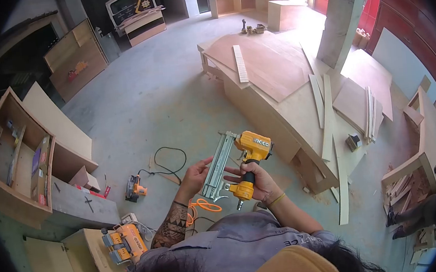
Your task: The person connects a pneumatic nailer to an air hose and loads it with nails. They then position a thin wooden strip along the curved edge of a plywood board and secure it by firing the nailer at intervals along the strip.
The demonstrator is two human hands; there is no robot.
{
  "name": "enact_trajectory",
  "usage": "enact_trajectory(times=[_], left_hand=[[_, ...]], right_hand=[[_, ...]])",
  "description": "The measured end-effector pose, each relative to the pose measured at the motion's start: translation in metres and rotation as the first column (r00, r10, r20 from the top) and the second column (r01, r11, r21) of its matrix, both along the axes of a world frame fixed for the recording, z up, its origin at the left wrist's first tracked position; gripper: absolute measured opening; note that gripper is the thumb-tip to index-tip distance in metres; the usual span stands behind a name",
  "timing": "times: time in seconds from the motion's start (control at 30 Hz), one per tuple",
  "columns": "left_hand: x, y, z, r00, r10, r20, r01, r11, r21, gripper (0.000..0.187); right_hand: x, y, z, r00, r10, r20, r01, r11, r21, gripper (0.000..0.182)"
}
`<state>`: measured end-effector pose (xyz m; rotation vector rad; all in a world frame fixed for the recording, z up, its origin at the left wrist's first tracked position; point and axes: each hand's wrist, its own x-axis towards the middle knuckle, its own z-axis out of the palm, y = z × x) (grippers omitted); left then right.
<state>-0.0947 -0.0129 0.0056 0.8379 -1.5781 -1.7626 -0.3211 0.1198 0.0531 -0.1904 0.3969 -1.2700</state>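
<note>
A yellow and black nail gun with a long silver magazine is held in front of my body. My right hand is wrapped round its black grip. On the magazine's left side is my left hand, its fingers reaching toward the metal; part of them is hidden behind the magazine, and whether they grip it is unclear. A metal air fitting sticks out at the gun's lower end. Below my left hand, an orange hose lies in loops.
A wooden workbench with plywood and strips stands at right. An orange power tool with a black cord lies on the floor. Lower left are an orange compressor and wooden cabinets. Another person's legs show at far right.
</note>
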Motion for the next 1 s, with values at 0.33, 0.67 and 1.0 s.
enact_trajectory(times=[0.33,0.67,1.0], left_hand=[[-0.060,-0.052,0.059,0.979,0.158,0.125,-0.157,0.987,-0.023,0.045],[-0.147,-0.178,0.039,0.979,0.206,-0.005,-0.198,0.933,-0.302,0.031],[-0.161,-0.392,0.098,0.964,0.255,0.078,-0.162,0.792,-0.588,0.052]], right_hand=[[-0.145,-0.148,0.009,0.866,-0.456,-0.204,0.461,0.887,-0.029,0.012],[-0.164,-0.329,0.051,0.752,-0.647,-0.122,0.641,0.762,-0.091,0.013],[-0.114,-0.527,0.079,0.712,-0.696,-0.091,0.677,0.716,-0.170,0.010]])
